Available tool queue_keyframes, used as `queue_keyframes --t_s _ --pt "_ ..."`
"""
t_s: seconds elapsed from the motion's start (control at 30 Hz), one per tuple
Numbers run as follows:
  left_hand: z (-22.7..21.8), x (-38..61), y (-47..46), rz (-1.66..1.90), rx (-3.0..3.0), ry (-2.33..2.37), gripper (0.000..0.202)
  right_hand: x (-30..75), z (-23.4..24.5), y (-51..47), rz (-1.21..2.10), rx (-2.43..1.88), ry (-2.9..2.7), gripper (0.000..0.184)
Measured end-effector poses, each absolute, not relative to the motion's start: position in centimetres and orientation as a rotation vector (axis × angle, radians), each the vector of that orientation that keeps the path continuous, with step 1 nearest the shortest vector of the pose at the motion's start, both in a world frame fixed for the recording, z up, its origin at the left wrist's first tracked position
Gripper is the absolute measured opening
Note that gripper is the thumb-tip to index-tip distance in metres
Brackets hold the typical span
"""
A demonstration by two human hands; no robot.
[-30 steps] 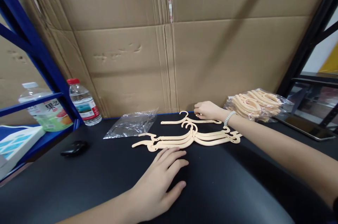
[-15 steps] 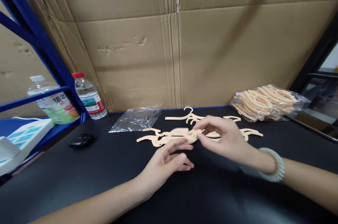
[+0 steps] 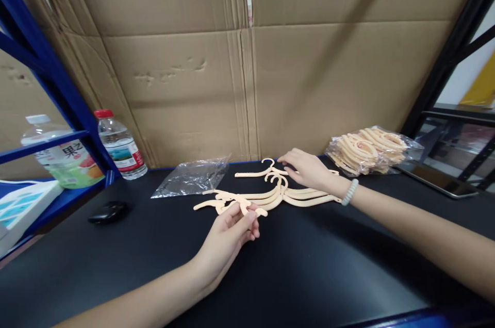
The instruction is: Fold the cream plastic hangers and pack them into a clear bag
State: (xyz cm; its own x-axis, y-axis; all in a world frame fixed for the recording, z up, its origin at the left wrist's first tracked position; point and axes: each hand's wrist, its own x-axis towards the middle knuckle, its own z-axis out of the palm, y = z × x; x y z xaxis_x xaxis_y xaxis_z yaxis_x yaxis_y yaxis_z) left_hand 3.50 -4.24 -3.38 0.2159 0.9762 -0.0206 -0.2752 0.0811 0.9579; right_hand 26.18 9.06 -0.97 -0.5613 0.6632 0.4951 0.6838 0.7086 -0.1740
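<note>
Between the fingertips and thumb of my left hand is a cream plastic hanger piece with curved ends, lifted in front of the other hangers. Some similar cream ends lie just behind it, partly overlapped. Several cream hangers lie stacked in the middle of the table, hooks pointing away. Behind them is another cream hanger, its right part hidden by my right hand. That hand hovers close to its hook with thumb and fingers apart. Whether it touches the hanger, I cannot tell.
A clear plastic bag lies left of the hangers. Bagged hangers sit at the back right, near a dark tablet. A black mouse and a red-capped bottle stand left. Cardboard walls the back.
My left hand has closed on a hanger piece and raised it slightly. My right hand has moved away from the front hangers toward the rear one. The view has shifted a little.
</note>
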Motion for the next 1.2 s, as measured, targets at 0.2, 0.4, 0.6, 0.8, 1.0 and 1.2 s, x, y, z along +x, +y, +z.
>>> queue_keyframes --t_s 0.2,0.4,0.6,0.8,1.0,1.2 --pt "-3.4 3.4 -4.2 1.159 1.098 0.861 0.022 27.8 -3.8 13.9 0.078 -1.164 -2.437 0.007" --pt "-3.4 3.2 -4.4 1.183 1.076 0.891 0.021 28.3 -1.8 12.2 0.064 -1.237 -2.332 0.009" --pt "-3.0 2.6 -4.0 1.236 0.969 0.833 0.020 29.8 -0.2 7.2 0.103 -1.062 -2.291 0.007" --pt "-1.4 1.7 -3.5 1.376 1.025 0.823 0.016 30.9 -1.5 3.5 0.108 -0.865 -2.286 0.018" --pt "-0.9 1.0 -2.7 1.419 0.967 0.785 0.014 30.7 -1.5 2.6 0.086 -0.859 -2.201 0.011" --pt "-0.6 1.2 -3.0 1.339 0.920 0.781 0.016 30.5 -1.7 2.2 0.040 -0.844 -2.171 0.013"
